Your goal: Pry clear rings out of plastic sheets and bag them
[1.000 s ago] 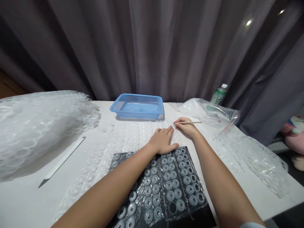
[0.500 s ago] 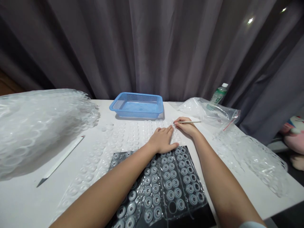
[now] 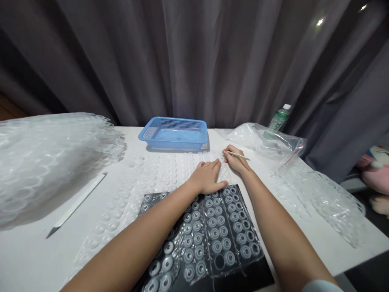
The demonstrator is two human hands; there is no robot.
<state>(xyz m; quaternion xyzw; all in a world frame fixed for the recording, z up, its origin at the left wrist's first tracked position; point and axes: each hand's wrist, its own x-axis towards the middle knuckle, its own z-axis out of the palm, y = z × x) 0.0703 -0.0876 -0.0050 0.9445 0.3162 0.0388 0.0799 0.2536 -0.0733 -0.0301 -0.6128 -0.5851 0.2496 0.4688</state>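
Observation:
My left hand (image 3: 207, 177) lies flat with its fingers stretched out on a clear blister sheet (image 3: 170, 170) full of round pockets, spread across the white table (image 3: 36, 259). My right hand (image 3: 234, 160) is pinched on a thin stick (image 3: 240, 155) whose tip touches the sheet just beyond my left fingertips. Below both hands a black mat (image 3: 261, 280) lies under clear strips holding several round ring-shaped parts (image 3: 217, 233).
A blue mesh basket (image 3: 174, 133) stands at the back centre. A big heap of blister sheets (image 3: 45, 158) fills the left. A white knife-like tool (image 3: 75, 205) lies left of centre. Plastic bags (image 3: 267, 140), a bottle (image 3: 278, 118) and more sheets (image 3: 322, 194) are on the right.
The stick in my right hand has tilted and drawn in closer to the hand. My left hand has stayed flat in place. The view has shifted slightly.

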